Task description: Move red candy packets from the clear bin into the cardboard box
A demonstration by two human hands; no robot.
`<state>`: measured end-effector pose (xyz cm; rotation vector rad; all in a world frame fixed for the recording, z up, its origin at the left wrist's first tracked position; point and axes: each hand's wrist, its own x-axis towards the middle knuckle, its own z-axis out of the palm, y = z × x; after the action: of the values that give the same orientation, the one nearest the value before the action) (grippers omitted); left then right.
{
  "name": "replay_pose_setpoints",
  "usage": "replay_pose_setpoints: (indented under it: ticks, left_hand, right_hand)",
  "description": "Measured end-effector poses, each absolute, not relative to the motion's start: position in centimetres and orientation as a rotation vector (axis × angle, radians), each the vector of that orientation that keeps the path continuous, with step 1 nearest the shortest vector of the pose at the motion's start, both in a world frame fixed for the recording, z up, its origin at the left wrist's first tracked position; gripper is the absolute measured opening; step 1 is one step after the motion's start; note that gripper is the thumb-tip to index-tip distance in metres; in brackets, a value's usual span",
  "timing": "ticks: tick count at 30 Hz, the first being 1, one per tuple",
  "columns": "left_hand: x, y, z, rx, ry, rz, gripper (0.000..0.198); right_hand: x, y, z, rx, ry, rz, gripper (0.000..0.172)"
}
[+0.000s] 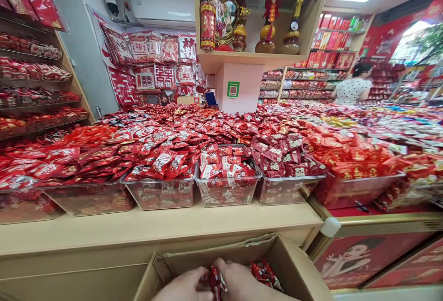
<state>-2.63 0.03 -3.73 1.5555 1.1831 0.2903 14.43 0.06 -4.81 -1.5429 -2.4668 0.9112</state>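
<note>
Both my hands reach down into an open cardboard box point(294, 264) at the bottom of the view. My left hand point(187, 287) and my right hand point(238, 282) are closed together around a bunch of red-wrapped candies point(214, 280). More red candy packets point(265, 273) lie in the box to the right of my right hand. Directly above, on the counter, stands a clear plastic bin point(228, 190) partly filled with red and white candy packets.
Several clear bins point(159, 195) heaped with red candies line a beige counter point(155, 227). Shelves of red packets point(34, 75) stand at left. A pink pillar point(238, 88) rises behind the display. A person in a dotted shirt point(351, 89) stands far right.
</note>
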Motion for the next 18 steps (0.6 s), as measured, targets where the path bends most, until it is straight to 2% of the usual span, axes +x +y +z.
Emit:
replay_pose_setpoints:
  ticks: [3, 7, 10, 14, 18]
  left_hand:
    - [-2.2, -0.1, -1.7, 1.283, 1.006, 0.327, 0.046]
    - [-0.6, -0.6, 0.8, 1.133, 0.757, 0.672, 0.044]
    - [0.4, -0.7, 1.7, 1.058, 0.781, 0.810, 0.045]
    - [0.7, -0.5, 1.9, 1.018, 0.805, 0.894, 0.038]
    - [0.6, -0.3, 1.7, 1.102, 0.848, 1.018, 0.020]
  right_hand:
    - [15.0, -0.7, -1.9, -1.290, -2.253, 1.116, 0.063]
    - [16.0, -1.7, 0.8, -1.005, -2.039, 1.060, 0.069]
    - [16.6, -1.4, 1.3, -0.928, -1.851, 1.149, 0.073]
    - [16.9, -0.4, 0.9, -0.859, -1.555, 1.348, 0.058]
    - [16.7, 0.1, 0.9, -0.818, -1.326, 1.454, 0.041]
